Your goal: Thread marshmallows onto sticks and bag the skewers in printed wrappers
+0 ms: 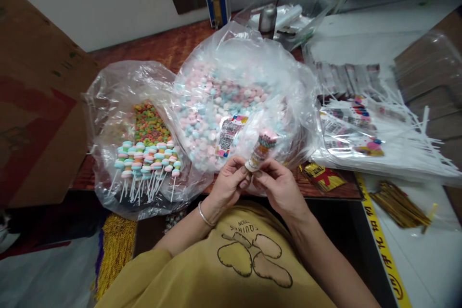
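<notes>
A marshmallow lollipop (pixel 266 143) in a clear printed wrapper stands tilted between my hands, over the front edge of the table. My left hand (pixel 230 179) pinches the gathered lower end of its wrapper. On the other side, my right hand (pixel 280 185) is closed at the same spot, thumb and fingers together. The fingers hide the stick and whatever is around the gathered end. Just beyond lies a large clear bag of pink, blue and white marshmallows (pixel 202 120), with a printed wrapper (pixel 230 134) on it. Unwrapped marshmallow lollipops (pixel 147 161) lie in rows on the left.
Coloured ring candies (pixel 149 122) sit in the left plastic bag. White sticks and printed wrappers (pixel 346 127) fill the right side. Gold twist ties (pixel 400 204) lie at the lower right, near a gold packet (pixel 322 176). A cardboard box (pixel 36 106) stands at left.
</notes>
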Available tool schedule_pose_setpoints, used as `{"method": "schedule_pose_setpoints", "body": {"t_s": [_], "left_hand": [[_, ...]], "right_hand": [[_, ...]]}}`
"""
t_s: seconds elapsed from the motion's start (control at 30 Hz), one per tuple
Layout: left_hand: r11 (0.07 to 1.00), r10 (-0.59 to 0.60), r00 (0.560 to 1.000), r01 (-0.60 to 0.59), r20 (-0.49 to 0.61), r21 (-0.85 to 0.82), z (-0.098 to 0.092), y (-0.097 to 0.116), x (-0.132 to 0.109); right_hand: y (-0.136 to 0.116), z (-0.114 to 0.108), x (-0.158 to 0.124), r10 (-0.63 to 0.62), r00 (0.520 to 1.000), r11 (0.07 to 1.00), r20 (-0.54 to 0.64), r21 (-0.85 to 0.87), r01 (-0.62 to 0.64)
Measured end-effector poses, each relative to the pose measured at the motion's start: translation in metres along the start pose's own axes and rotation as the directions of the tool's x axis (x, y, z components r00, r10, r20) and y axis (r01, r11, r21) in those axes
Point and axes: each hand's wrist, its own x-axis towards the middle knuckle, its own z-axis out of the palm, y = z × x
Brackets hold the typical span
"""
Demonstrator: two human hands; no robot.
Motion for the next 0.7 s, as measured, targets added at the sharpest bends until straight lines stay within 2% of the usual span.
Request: {"method": "schedule_pose_setpoints", "body": {"t_s": [0.07, 0.13, 0.2, 0.27, 0.3, 0.33, 0.37, 0.4, 0.43, 0.47, 0.5, 0.53, 0.57, 0.6, 0.67, 0.7], "left_hand": [[0.998, -0.022, 0.996, 0.017, 0.087, 0.060, -0.011, 0.006, 0.004], [0.984, -0.032, 0.980, -0.003, 0.194, 0.178, -0.020, 0.017, 0.010], [0.916, 0.012, 0.944, -0.142, 0.330, 0.374, -0.023, 0.033, 0.015], [0.733, 0.131, 0.891, -0.382, 0.434, 0.563, -0.019, 0.049, 0.015], [0.619, 0.238, 0.869, -0.480, 0.434, 0.622, -0.015, 0.056, 0.012], [0.517, 0.380, 0.839, -0.542, 0.390, 0.663, -0.010, 0.061, 0.006], [0.449, 0.524, 0.792, -0.569, 0.313, 0.689, -0.006, 0.065, -0.001], [0.429, 0.638, 0.739, -0.574, 0.216, 0.697, -0.003, 0.068, -0.011], [0.458, 0.698, 0.705, -0.576, 0.127, 0.677, -0.002, 0.069, -0.021], [0.541, 0.675, 0.734, -0.562, 0.075, 0.626, -0.001, 0.069, -0.030], [0.646, 0.533, 0.835, -0.506, 0.136, 0.572, -0.001, 0.069, -0.037], [0.730, 0.287, 0.928, -0.373, 0.239, 0.573, -0.002, 0.067, -0.042], [0.782, 0.029, 0.956, -0.203, 0.290, 0.590, -0.001, 0.066, -0.044], [0.821, -0.123, 0.954, -0.057, 0.274, 0.569, 0.000, 0.064, -0.043], [0.893, -0.217, 0.941, 0.083, 0.261, 0.442, 0.006, 0.064, -0.036], [0.920, -0.195, 0.942, 0.079, 0.274, 0.385, 0.009, 0.066, -0.032]], "right_hand": [[-0.002, -0.001, -0.002, 0.079, 0.990, 0.991, 0.116, 0.100, -0.090], [-0.004, -0.001, -0.005, 0.157, 0.965, 0.980, 0.212, 0.086, -0.178], [-0.007, -0.001, -0.008, 0.223, 0.940, 0.973, 0.257, 0.001, -0.231], [-0.010, 0.001, -0.010, 0.194, 0.950, 0.979, 0.247, -0.113, -0.170], [-0.012, 0.001, -0.011, 0.117, 0.970, 0.979, 0.213, -0.191, -0.076], [-0.014, 0.001, -0.011, -0.006, 0.987, 0.955, 0.163, -0.290, 0.054], [-0.016, 0.001, -0.011, -0.157, 0.981, 0.893, 0.114, -0.407, 0.190], [-0.019, 0.000, -0.011, -0.313, 0.946, 0.791, 0.082, -0.528, 0.308], [-0.023, -0.002, -0.011, -0.456, 0.887, 0.666, 0.074, -0.632, 0.396], [-0.027, -0.004, -0.011, -0.570, 0.816, 0.537, 0.096, -0.708, 0.458], [-0.031, -0.006, -0.011, -0.651, 0.747, 0.420, 0.137, -0.755, 0.504], [-0.034, -0.007, -0.012, -0.704, 0.684, 0.319, 0.193, -0.774, 0.546], [-0.037, -0.008, -0.014, -0.731, 0.631, 0.234, 0.261, -0.772, 0.590], [-0.040, -0.008, -0.016, -0.735, 0.587, 0.165, 0.338, -0.751, 0.639], [-0.041, -0.005, -0.018, -0.684, 0.542, 0.100, 0.488, -0.673, 0.732], [-0.041, -0.003, -0.018, -0.645, 0.543, 0.114, 0.538, -0.635, 0.764]]}}
